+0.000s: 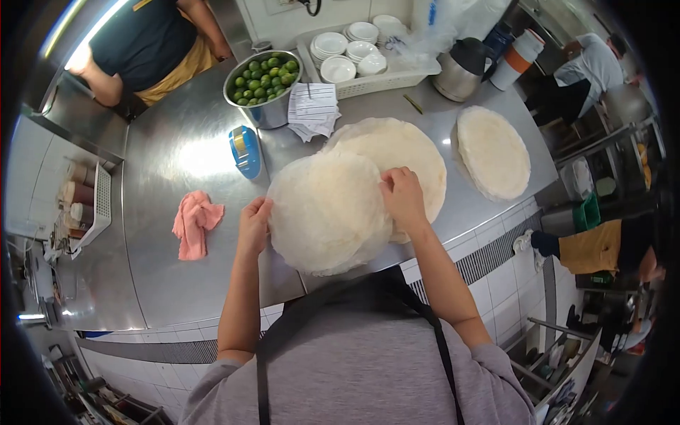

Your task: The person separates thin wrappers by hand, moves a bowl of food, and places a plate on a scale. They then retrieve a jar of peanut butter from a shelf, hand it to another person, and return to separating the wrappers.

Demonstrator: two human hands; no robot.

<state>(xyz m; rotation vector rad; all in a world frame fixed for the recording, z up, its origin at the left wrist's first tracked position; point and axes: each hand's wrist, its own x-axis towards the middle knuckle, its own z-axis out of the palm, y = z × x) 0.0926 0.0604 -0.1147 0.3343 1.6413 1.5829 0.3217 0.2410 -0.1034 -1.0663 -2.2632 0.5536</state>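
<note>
My left hand [256, 221] pinches the left edge of a thin, pale, round wrapper [326, 212], its thumb and fingers closed together. At the opposite edge, the fingers of my right hand [404, 197] are pinched on the wrapper too. The sheet is translucent at its rim and looks held slightly above the table. Behind it and partly under it lies a stack of similar round wrappers [414, 142]. A second wrapper stack [494, 152] sits farther right, near the table edge.
On the steel table [170, 276] are a pink cloth [196, 223], a blue tape dispenser [245, 152], a pot of green limes [263, 113], paper slips [314, 106], a basket [361, 85] of white dishes and a steel jug [462, 69]. People stand at far left and right.
</note>
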